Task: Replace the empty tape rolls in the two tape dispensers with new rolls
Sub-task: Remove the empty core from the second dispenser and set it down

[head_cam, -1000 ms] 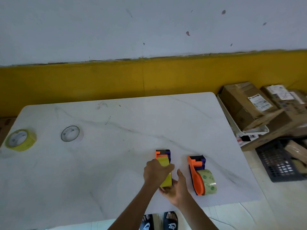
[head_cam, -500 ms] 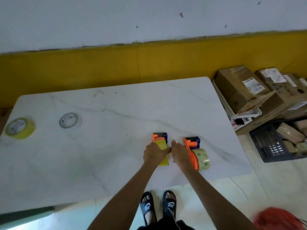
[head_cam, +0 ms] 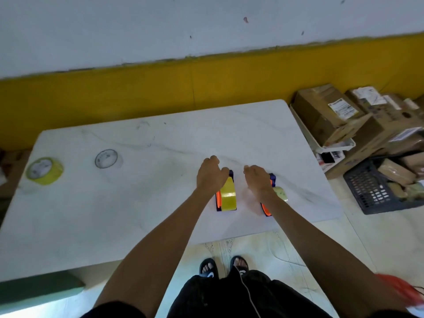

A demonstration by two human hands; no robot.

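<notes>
Two purple-and-orange tape dispensers stand side by side near the front edge of the white marble table [head_cam: 137, 203]. The left dispenser [head_cam: 227, 196] carries a yellow roll. The right dispenser [head_cam: 267, 208] carries a pale clear roll [head_cam: 280, 193]. My left hand [head_cam: 211, 176] curls over the far end of the left dispenser, thumb against its purple head. My right hand [head_cam: 257, 180] hangs over the right dispenser with fingers curled and hides most of its handle; whether it grips is unclear. A yellow tape roll [head_cam: 44, 171] and a clear roll [head_cam: 106, 159] lie flat at the table's far left.
Cardboard boxes [head_cam: 325, 111] are stacked on the floor right of the table, partly on a white tray [head_cam: 321, 145]. A black plastic crate [head_cam: 378, 193] with parcels sits beside them. A yellow wall band runs behind the table. A green block [head_cam: 39, 290] lies at bottom left.
My right hand left the yellow-roll dispenser and went over the right dispenser. Both hands have slid toward the dispensers' far ends. The camera has tilted down.
</notes>
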